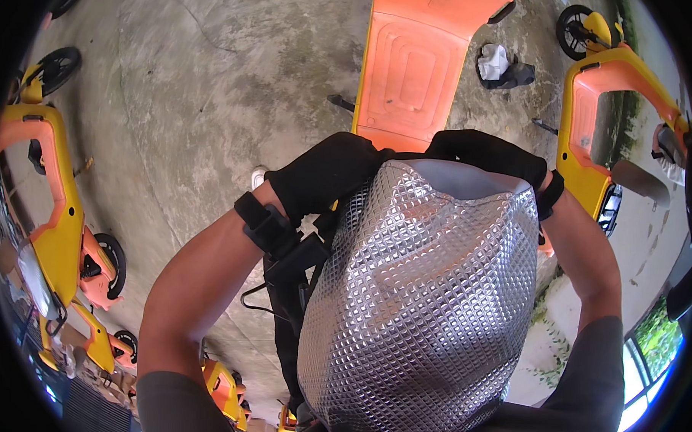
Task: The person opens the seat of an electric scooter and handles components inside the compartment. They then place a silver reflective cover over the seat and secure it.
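Note:
A silver, diamond-embossed seat cover (pixel 425 289) is spread over the rounded seat-like shape right in front of me, tapering toward its far end. At that end a smooth grey flap (pixel 474 179) shows. My left hand (pixel 325 173), in a black glove, is closed at the cover's far left edge. Opposite it, my right hand (pixel 492 154), gloved the same way, is closed along the far right edge. The fingertips of both are mostly hidden. Beyond the hands lies the orange footboard (pixel 410 77) of a yellow-and-orange scooter.
Other yellow-and-orange scooters stand to the left (pixel 60 203) and right (pixel 584 147) on a stained concrete floor (pixel 196 84). A black and white cloth bundle (pixel 501 67) lies on the floor beside the footboard. Black handlebar-like parts (pixel 294 263) sit left of the cover.

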`<state>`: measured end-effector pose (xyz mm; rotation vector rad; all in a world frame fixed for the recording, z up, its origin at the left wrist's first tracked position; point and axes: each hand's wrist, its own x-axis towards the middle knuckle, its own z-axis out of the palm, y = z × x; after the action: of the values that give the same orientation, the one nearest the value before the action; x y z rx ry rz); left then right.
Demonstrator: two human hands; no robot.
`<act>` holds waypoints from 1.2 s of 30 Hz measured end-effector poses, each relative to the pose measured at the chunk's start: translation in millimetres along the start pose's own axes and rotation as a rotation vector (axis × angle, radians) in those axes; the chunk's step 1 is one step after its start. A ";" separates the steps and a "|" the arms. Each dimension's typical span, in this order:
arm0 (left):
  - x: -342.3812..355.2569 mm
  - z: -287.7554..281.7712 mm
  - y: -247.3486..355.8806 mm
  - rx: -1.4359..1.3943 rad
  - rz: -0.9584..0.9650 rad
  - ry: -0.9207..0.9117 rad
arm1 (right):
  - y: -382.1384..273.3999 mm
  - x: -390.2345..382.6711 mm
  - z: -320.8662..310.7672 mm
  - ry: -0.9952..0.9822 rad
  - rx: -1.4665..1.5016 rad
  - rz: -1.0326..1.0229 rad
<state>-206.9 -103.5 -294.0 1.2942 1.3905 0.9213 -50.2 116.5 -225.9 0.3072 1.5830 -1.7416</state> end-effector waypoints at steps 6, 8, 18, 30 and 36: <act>6.3 6.5 10.3 -0.046 -0.183 -0.071 | 43.7 1.8 -5.2 0.165 0.419 0.049; 7.1 9.4 11.8 0.023 -0.196 -0.046 | 35.5 0.9 -4.3 0.115 0.496 -0.032; 4.8 12.2 8.0 0.018 -0.360 -0.008 | 48.7 -0.3 11.3 0.254 1.038 0.234; -4.8 29.2 -23.7 -0.203 -0.330 -0.077 | 92.7 28.0 13.5 0.301 0.472 0.147; -8.6 29.7 -17.7 0.084 -0.319 -0.160 | 111.0 31.3 3.1 0.104 -0.004 -0.068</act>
<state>-182.8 -117.2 -316.3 1.1374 1.4679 0.5377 2.2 107.4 -328.3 0.3512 1.6887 -1.7992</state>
